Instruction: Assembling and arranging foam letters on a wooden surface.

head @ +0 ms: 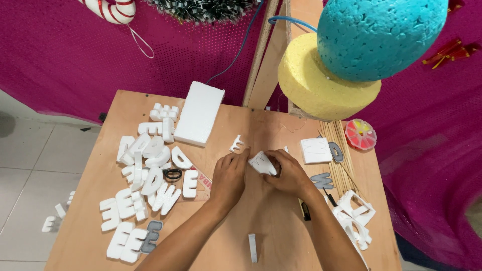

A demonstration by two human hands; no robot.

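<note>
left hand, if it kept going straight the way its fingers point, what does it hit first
The left hand points up and slightly right, its fingertips beside the white foam piece both hands hold. Straight on, it would likely first meet the small white foam offcut just beyond, though depth is unclear.

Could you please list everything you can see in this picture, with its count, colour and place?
wooden table: one, light brown, centre
foam letters: many, white, heaped on the table's left side
foam block: one, white, at the table's far edge
small foam piece: one, white, between both hands
foam square: one, white, right of the hands
foam offcuts: several, white, near right edge
wooden skewers: a bundle, tan, right side
round tray: one, red and yellow sections, far right
foam discs: two, teal over yellow, upper right
cloth: pink, behind the table
left hand: one, touching the small foam piece
right hand: one, gripping it
</note>
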